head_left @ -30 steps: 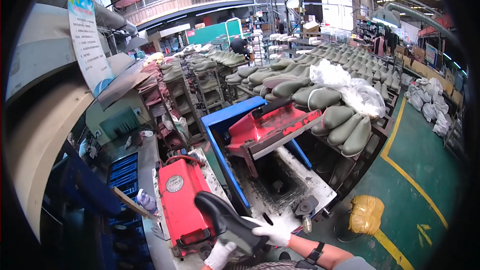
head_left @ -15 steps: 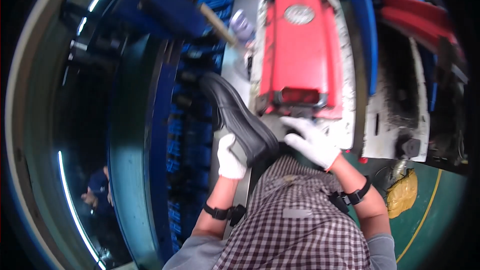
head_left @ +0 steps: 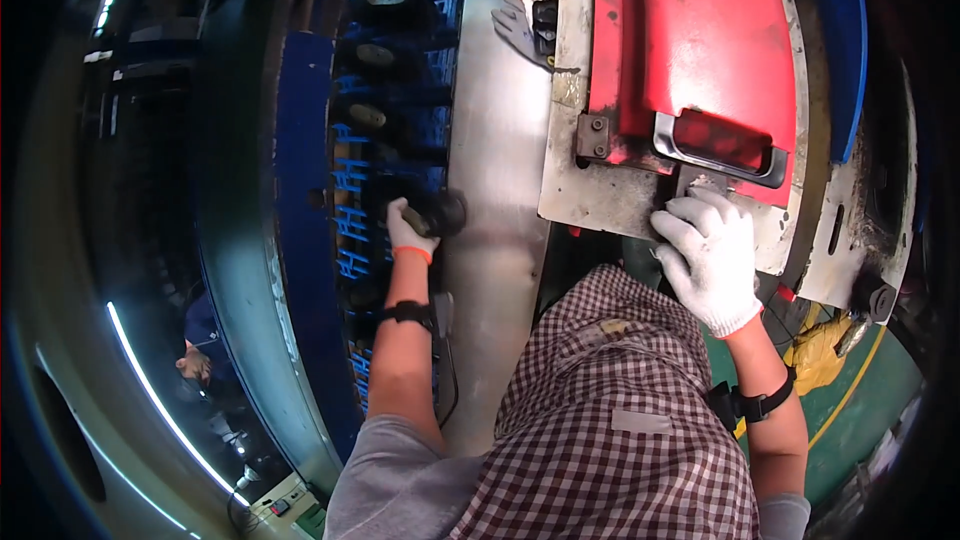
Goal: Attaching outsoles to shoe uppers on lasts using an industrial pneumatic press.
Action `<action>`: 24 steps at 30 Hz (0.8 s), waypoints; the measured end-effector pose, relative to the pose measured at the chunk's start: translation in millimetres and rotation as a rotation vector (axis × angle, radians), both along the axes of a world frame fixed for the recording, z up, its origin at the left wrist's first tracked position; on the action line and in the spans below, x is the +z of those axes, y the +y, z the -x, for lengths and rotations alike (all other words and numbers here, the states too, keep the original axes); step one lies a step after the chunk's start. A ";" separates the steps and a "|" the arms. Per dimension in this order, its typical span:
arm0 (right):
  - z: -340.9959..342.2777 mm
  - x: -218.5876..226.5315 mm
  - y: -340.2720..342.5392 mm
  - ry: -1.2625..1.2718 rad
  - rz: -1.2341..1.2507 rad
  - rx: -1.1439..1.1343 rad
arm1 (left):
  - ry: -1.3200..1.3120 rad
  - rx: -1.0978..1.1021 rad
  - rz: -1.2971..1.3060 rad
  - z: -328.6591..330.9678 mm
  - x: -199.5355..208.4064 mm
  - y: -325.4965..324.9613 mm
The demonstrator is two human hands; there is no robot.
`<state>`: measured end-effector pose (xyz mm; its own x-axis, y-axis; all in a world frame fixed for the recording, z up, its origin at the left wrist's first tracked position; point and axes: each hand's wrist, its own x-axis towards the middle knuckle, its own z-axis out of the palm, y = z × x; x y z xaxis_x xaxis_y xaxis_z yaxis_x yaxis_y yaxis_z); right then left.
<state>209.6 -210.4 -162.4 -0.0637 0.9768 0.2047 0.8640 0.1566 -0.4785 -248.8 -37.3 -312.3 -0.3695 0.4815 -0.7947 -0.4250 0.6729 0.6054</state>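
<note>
My left hand (head_left: 412, 233), in a white knit glove, is closed on a black shoe (head_left: 444, 210) at the blue rack to my left. The shoe is dark and blurred, and its far part is lost among the rack's shadows. My right hand (head_left: 708, 258), gloved in white too, lies at the front edge of a red machine cover (head_left: 715, 40). Its fingers are a little apart and slightly bent, with their tips by a dark bracket under the cover's black handle (head_left: 720, 162). It holds nothing that I can see.
A blue rack (head_left: 352, 180) with several dark shoes runs along a metal ledge (head_left: 495, 160). A grey glove (head_left: 518, 35) lies by the machine. On the right are a blue panel (head_left: 850, 50) and a yellow bag (head_left: 818, 355). A person (head_left: 200, 340) shows at far left.
My left hand has carried the shoe left, from in front of my body to the rack. My right hand has come up to the machine's front edge. The view has shifted closer to the machine.
</note>
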 end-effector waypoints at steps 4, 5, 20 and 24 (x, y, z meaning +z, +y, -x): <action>1.5 -1.1 2.1 -0.055 0.045 0.002 | 0.037 0.071 -0.156 74.9 -36.8 58.7; 0.4 -4.6 1.6 -0.073 0.055 -0.015 | -0.041 -0.027 -0.178 65.5 -38.3 73.4; 1.3 -2.7 5.2 -0.055 0.064 0.034 | 1.626 -0.015 0.187 85.1 -24.9 -88.4; 1.2 2.4 4.4 -0.038 0.056 0.052 | 0.737 0.514 0.168 176.4 -40.9 -127.5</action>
